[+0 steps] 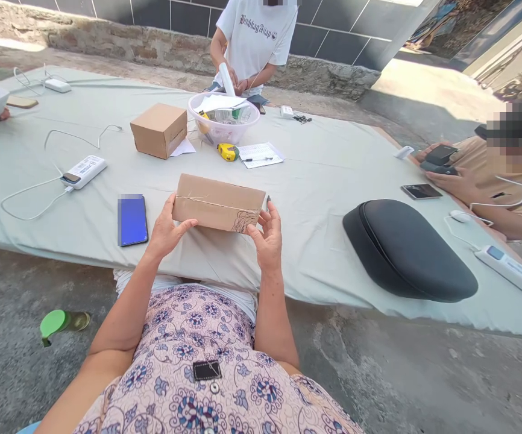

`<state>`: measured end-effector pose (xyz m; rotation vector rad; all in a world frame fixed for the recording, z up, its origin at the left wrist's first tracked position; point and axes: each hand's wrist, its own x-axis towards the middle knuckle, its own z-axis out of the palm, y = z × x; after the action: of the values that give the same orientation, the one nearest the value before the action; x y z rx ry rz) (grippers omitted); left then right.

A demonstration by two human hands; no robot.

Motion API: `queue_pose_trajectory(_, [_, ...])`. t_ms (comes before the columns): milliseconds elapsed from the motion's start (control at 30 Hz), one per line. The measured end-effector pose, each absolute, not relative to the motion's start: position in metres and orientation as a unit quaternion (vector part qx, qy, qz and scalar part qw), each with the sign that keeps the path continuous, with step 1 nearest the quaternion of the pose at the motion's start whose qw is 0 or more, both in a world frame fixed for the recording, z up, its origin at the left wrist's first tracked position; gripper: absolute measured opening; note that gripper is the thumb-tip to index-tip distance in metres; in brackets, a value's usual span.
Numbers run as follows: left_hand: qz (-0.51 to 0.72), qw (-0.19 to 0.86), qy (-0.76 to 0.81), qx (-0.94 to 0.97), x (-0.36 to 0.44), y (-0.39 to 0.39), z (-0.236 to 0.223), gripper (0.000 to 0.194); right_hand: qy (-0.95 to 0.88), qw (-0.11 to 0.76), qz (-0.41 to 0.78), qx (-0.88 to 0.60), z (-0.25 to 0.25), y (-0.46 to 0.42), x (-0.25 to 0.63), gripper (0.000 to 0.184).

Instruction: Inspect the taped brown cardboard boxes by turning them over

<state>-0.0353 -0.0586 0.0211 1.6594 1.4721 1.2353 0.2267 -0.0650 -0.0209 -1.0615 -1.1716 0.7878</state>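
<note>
Head view. Cardboard box (pixel 218 203) sits at frame centre, held above the near edge of the grey sheet (pixel 315 181). Long axis runs left-right, slightly tilted: left end higher, right end lower. Broad brown face toward the camera, thin string (pixel 216 204) across it lengthwise, tangling at the lower right corner.

Left hand (pixel 167 230) grips the box's left end, thumb across the lower front edge. Right hand (pixel 267 236) holds the right end, fingers curled up beside the corner by the string tangle. Hands are apart, one per end, both clamped on the box.

Room around it: blue phone (pixel 132 219) lies just left of the left hand, flat on the sheet. Black cushion (pixel 408 248) right of centre, well apart from the right hand. Bare sheet directly behind the box up to a second cardboard box (pixel 159 129), a yellow tape measure (pixel 228 152) and a clear bowl (pixel 223 117) in the upper middle. White power bank (pixel 84 171) with cable at left. Sheet's near edge runs just below the hands; concrete floor beneath, with a green-lidded jar (pixel 59 322) at lower left.

One person stands top centre, another sits at the right edge.
</note>
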Motion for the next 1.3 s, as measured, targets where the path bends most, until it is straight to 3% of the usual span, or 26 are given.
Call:
queue_pose_trajectory(133, [0.476,0.318,0.517,0.636,-0.045,-0.056,0.014,0.079,-0.499,0.629,0.295,-0.518,-0.014,-0.070,0.221,0.084])
queue_pose_trajectory(300, [0.474,0.353,0.518,0.618,-0.048,-0.058,0.013,0.035,-0.513,0.609,0.238,-0.556,-0.007,-0.075,0.220,0.049])
queue_pose_trajectory(400, [0.433,0.330,0.571,0.615,-0.044,-0.062,0.019,0.016,-0.517,0.594,0.214,-0.578,-0.006,-0.076,0.221,0.041])
queue_pose_trajectory(500, [0.413,0.306,0.612,0.601,-0.038,-0.065,0.025,0.023,-0.519,0.597,0.194,-0.580,-0.006,-0.076,0.222,0.043])
queue_pose_trajectory(633, [0.401,0.265,0.626,0.614,-0.030,-0.067,0.028,0.061,-0.517,0.605,0.198,-0.572,-0.006,-0.077,0.219,0.043])
queue_pose_trajectory(833, [0.409,0.207,0.646,0.610,-0.036,-0.064,0.023,0.044,-0.515,0.632,0.233,-0.530,-0.009,-0.075,0.212,0.049])
queue_pose_trajectory(1067, [0.480,0.303,0.611,0.552,-0.049,-0.051,0.006,0.049,-0.558,0.603,0.212,-0.530,-0.015,-0.072,0.209,0.038])
queue_pose_trajectory(1200, [0.518,0.351,0.586,0.515,-0.051,-0.044,-0.003,0.056,-0.538,0.596,0.292,-0.519,-0.023,-0.069,0.205,0.046])
queue_pose_trajectory(1300, [0.509,0.408,0.557,0.514,-0.052,-0.042,-0.007,0.055,-0.526,0.624,0.303,-0.493,-0.022,-0.069,0.203,0.039])
